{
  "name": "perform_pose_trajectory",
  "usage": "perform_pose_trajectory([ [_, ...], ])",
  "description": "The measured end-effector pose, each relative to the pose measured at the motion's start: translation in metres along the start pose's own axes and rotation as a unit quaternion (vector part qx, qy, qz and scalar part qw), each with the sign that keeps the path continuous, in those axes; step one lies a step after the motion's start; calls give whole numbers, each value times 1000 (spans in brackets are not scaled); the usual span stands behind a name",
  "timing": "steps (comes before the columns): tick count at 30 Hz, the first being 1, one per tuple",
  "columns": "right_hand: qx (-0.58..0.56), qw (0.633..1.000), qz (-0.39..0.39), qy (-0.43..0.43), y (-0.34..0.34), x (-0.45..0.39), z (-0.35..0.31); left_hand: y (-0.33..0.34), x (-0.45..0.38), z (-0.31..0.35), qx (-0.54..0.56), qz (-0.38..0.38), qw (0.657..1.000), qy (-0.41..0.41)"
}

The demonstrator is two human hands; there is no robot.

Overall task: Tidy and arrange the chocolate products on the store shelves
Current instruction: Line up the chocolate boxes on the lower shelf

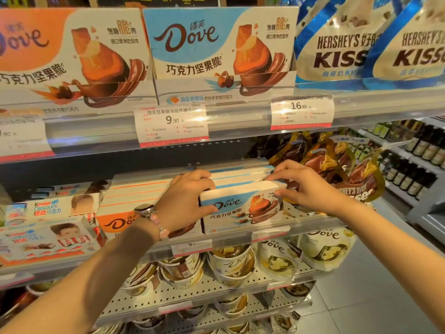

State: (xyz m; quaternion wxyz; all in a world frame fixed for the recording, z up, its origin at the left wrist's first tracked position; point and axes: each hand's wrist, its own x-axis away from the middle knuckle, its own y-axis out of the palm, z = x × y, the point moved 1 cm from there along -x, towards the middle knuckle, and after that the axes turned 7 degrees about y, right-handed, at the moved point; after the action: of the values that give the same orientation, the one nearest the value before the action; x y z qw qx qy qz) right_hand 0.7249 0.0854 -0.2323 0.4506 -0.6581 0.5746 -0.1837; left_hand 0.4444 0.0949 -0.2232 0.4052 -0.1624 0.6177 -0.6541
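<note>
The person's two bare forearms are reaching in from the bottom edge toward the middle shelf (313,224). A watch (144,210) and a pink bead bracelet (160,226) are sitting on the left wrist. The left hand (190,200) is gripping the left end of the front blue Dove box (240,208), fingers curling over its top edge and the thumb pressing against its front face. The right hand (305,186) is holding the same box at its right end, the thumb lying on the front corner and the fingers reaching over the top toward the boxes behind. This box is standing at the front edge of the middle shelf, heading a row of like blue boxes (240,173) running back. Just beside it on the left, an orange Dove box (115,221) is fronting its own row. Further left, Kinder chocolate boxes (55,235) are lying at the shelf's left end. At the right end, brown Hershey's bags (356,174) are leaning behind the right hand.

On the upper shelf, an orange Dove display carton (72,56) and a blue Dove display carton (221,51) are standing side by side, with blue-and-white Hershey's Kisses bags (342,44) to their right. Price tags (172,124) are hanging along its front edge. On the lower shelf, Dove cups (231,263) are stacking up beside pale Dove pouches (325,249).
</note>
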Motion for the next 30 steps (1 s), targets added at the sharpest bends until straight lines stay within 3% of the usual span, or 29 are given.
perform_pose_trajectory([
  [4, 108, 993, 35, -34, -3, -4, -2, 0, -1, 3, 25, 19, 999, -27],
  [10, 84, 995, -50, -17, 4, -13, -5, 2, 1, 5, -32, 23, 999, -35],
  [18, 224, 973, -23, -52, 8, -37, -19, -22, 15, -10, -40, 19, 997, -57],
  [21, 198, 977, -37, -69, 15, -45, -36, -38, 27, -24, -57, 2, 997, -47],
  [26, 61, 995, -50, -65, 42, -76, -78, -34, 45, -32, -69, -15, 994, -80],
  [30, 76, 992, -80, -61, 64, -111, -106, -26, 49, -38, -96, -10, 990, -99],
])
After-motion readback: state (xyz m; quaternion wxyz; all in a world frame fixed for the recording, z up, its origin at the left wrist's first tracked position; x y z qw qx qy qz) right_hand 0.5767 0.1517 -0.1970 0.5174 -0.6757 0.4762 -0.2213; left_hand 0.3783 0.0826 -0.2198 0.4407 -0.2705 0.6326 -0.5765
